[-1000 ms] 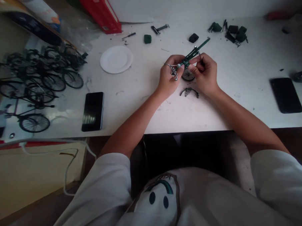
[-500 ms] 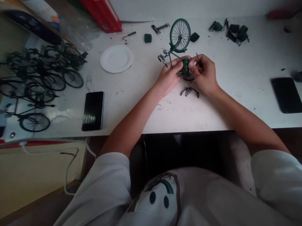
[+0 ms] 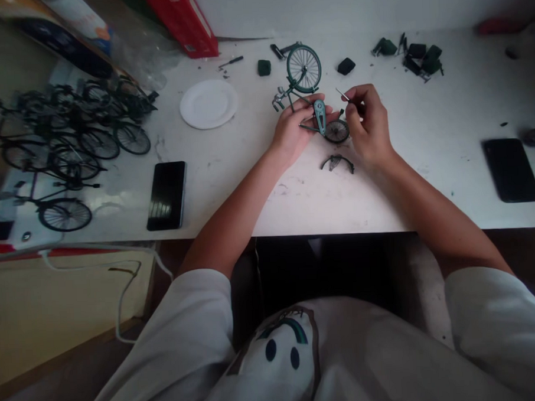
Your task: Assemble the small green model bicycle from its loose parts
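Observation:
A small green model bicycle (image 3: 319,116) rests in my left hand (image 3: 287,133), whose fingers close around its frame. One spoked wheel points away from me and the other lies toward my right hand. Pinched in my right hand (image 3: 370,125) is a small screwdriver (image 3: 343,95); its thin metal shaft points up and left, apart from the bicycle. On the table just below the hands lies a dark curved bicycle part (image 3: 337,163).
Several finished-looking model bicycles (image 3: 66,162) crowd the table's left side. A white plate (image 3: 209,105), a phone (image 3: 166,196) and a second dark phone (image 3: 511,170) lie around. Small dark green parts (image 3: 423,60) are scattered at the back, near a red box (image 3: 184,24).
My right hand has drawn back from the bicycle, and the screwdriver's shaft now shows. The bicycle has turned in my left hand, its far wheel shifting left.

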Motion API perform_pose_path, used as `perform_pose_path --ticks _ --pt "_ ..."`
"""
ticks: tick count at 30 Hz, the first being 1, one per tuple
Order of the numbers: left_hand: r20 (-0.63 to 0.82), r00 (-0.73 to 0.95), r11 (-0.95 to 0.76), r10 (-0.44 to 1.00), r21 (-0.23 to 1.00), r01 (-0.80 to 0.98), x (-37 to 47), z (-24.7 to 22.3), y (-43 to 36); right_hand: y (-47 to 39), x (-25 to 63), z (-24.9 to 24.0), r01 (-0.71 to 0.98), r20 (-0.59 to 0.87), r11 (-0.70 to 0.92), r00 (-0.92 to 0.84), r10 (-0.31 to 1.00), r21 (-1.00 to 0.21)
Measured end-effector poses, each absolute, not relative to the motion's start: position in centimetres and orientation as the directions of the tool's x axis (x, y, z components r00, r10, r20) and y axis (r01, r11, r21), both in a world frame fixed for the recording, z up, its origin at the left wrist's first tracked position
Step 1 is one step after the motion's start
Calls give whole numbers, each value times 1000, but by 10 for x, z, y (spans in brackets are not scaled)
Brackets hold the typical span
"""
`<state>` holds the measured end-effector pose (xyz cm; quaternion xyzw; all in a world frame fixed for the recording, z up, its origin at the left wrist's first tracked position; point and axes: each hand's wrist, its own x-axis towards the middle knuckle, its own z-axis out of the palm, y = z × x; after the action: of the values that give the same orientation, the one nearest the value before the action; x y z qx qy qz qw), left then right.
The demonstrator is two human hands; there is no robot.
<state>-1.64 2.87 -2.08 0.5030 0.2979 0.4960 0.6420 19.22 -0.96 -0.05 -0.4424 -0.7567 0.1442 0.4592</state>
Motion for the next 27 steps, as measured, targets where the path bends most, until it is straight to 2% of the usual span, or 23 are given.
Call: perform_pose_path --ticks 3,10,16,22,27 --pt "120 292 -23 949 949 -315 -17 -23 30 -15 195 10 574 618 555 -105 780 -603" --pt "163 164 -119 973 961 -252 -14 -34 37 -14 204 15 567 590 586 -205 781 -579" --pt "216 166 -178 962 960 -216 -12 -43 44 -13 206 17 592 547 576 -256 797 -563" --pt "225 155 -188 962 957 -221 -12 -43 39 -15 203 16 581 566 604 -277 777 -545" --pt "254 179 -218 951 956 -197 -14 -49 43 -15 202 17 584 543 579 -262 798 -569"
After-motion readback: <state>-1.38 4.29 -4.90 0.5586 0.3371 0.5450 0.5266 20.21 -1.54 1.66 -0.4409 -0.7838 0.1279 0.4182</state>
